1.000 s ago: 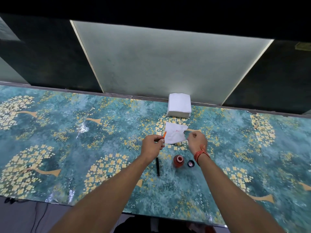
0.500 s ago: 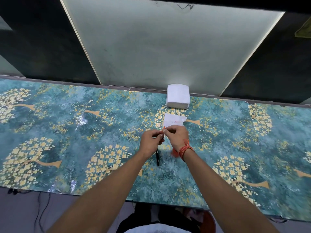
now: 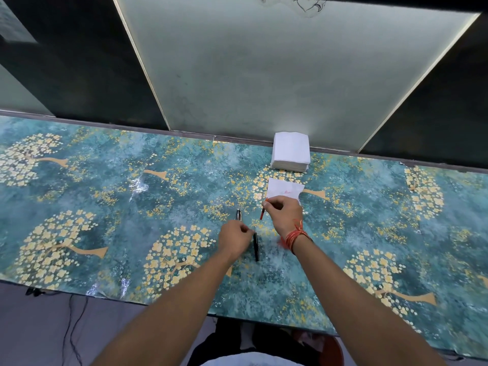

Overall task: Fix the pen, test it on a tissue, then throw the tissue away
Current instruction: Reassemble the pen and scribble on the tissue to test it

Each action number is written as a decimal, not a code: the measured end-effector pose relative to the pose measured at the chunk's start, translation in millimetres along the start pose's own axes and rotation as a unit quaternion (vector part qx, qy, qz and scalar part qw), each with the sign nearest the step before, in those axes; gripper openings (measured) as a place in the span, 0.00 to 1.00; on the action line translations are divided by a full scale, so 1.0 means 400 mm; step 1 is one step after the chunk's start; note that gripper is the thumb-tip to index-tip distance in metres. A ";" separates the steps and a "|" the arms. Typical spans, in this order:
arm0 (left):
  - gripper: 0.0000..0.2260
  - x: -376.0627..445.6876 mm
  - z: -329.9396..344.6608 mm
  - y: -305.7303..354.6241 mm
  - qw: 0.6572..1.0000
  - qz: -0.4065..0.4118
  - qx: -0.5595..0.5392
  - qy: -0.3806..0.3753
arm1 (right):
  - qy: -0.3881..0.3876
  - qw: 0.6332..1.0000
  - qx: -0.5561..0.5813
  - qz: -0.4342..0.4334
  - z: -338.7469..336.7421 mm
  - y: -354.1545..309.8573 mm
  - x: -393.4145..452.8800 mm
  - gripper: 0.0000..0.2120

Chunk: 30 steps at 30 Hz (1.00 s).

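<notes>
Head view showed a pen still in parts; an orange refill (image 3: 262, 213) was pinched by the right hand (image 3: 285, 215); a black barrel (image 3: 256, 247) lay at 3 o'clock of the left hand (image 3: 233, 240), whose curled grip could not be judged; the faintly marked tissue (image 3: 284, 190) lay at 12 o'clock; reassembly and disposal seemingly remained.

A table (image 3: 111, 196) covered in a teal sheet printed with yellow-blossomed trees carries a stack of white tissues (image 3: 290, 151) at its far edge, a single tissue (image 3: 284, 190) just beyond the right fingers, and a black pen part (image 3: 256, 250) just right of the left fingers
</notes>
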State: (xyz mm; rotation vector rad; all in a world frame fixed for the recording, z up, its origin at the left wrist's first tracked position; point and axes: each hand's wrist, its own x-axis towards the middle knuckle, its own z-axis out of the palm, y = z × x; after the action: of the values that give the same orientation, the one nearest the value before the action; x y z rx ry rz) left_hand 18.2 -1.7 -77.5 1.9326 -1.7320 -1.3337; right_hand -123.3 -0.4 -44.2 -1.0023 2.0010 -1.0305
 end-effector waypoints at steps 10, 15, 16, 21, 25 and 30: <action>0.11 -0.023 0.061 0.033 0.992 -0.003 0.127 -0.015 | -0.015 1.000 0.008 -0.004 0.017 0.018 -0.024 0.04; 0.07 -0.015 0.031 0.032 0.997 0.062 0.039 0.025 | 0.005 0.999 0.027 -0.021 0.014 0.003 -0.016 0.03; 0.08 -0.016 0.023 0.035 0.997 0.071 0.025 0.025 | 0.008 0.999 0.027 -0.025 0.014 -0.001 -0.013 0.03; 0.09 -0.014 -0.007 0.043 0.992 0.116 -0.014 0.038 | 0.008 0.999 0.015 -0.048 0.021 -0.022 -0.003 0.03; 0.09 -0.017 -0.015 0.049 0.990 0.132 -0.025 0.046 | 0.010 0.998 0.007 -0.056 0.020 -0.027 -0.005 0.03; 0.08 -0.017 -0.018 0.050 0.988 0.140 -0.042 0.054 | 0.010 0.998 0.010 -0.054 0.018 -0.026 0.001 0.03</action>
State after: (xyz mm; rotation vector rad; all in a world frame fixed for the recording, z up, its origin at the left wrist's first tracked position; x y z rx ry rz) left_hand 10.8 -4.3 -56.7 1.6139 -1.7830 -1.1597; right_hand -114.4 -7.3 -38.8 -1.1030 1.9670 -1.1206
